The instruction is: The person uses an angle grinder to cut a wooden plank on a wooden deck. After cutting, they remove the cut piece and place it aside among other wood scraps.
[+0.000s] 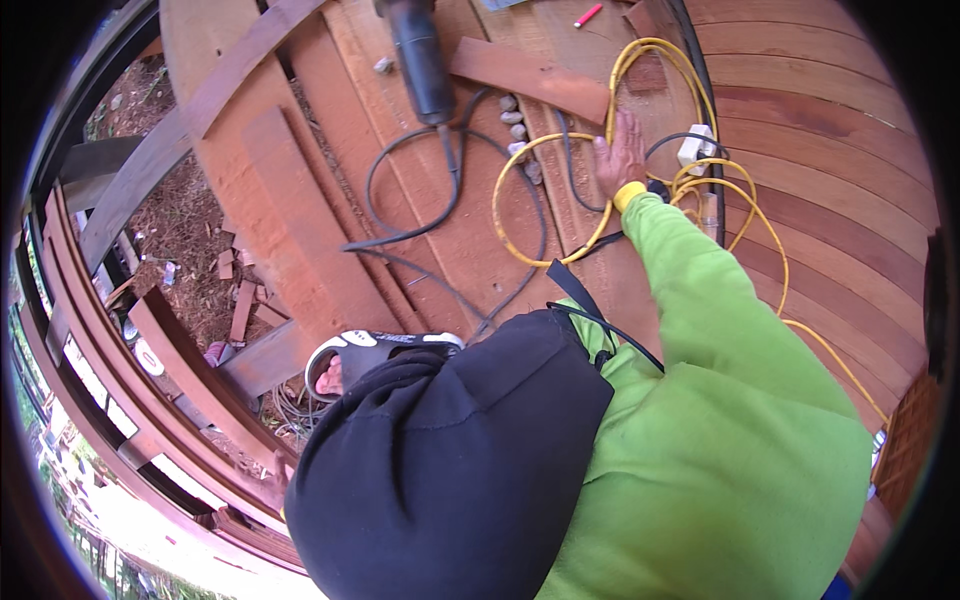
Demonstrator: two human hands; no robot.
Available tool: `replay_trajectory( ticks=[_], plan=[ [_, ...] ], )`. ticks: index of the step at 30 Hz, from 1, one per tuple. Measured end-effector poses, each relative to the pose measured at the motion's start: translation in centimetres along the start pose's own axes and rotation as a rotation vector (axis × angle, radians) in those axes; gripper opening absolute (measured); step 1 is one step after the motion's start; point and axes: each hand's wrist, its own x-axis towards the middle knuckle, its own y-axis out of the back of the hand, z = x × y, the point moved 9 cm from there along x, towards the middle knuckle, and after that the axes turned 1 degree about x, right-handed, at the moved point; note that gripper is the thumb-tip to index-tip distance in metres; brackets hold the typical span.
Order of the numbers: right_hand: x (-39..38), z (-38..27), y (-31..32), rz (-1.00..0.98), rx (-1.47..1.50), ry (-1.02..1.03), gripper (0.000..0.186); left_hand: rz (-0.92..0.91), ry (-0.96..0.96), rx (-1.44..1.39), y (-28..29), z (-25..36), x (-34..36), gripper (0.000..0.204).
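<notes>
My right hand (622, 157) lies flat on the wooden boards, fingers stretched out and holding nothing. It rests against loops of a yellow extension cord (503, 222), beside the end of a short reddish board (530, 78). My left hand (279, 478) is mostly hidden beside my dark-clothed knee, at a wooden rail; its fingers cannot be made out. Ahead lies a dark, cylindrical corded power tool (420, 70), its upper end cut off by the picture's edge. Its black cord (455, 190) loops across the boards.
Several grey stones (515, 130) lie along a gap between boards. A white plug block (697, 148) sits right of my right hand, and a red marker-like stick (588, 15) lies far ahead. At left, an open frame with curved beams (140, 190) shows ground with wood offcuts (243, 310). My sandalled foot (330, 375) stands near this edge.
</notes>
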Motion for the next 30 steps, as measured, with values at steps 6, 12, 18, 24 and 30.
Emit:
replay_trajectory(
  ticks=[6,12,18,24,30],
  plan=[
    [0.5,-0.4,-0.2,-0.021,0.027,-0.011,0.068,0.152,-0.003,0.081,4.1,3.9,0.0,0.115],
    [0.4,0.1,-0.1,-0.030,0.044,-0.030,0.072,0.269,-0.036,0.037,5.7,7.3,3.2,0.103],
    [-0.3,0.8,-0.6,-0.075,0.081,-0.035,0.075,0.356,-0.076,0.048,5.0,10.9,2.0,0.106],
    [-0.4,1.2,-1.0,-0.092,0.001,-0.030,0.071,0.452,-0.041,-0.013,6.7,10.2,-1.5,0.106],
    [0.6,-4.9,3.3,0.112,0.092,0.194,0.053,0.553,-0.085,0.149,16.1,11.8,-10.7,0.097]
  ],
)
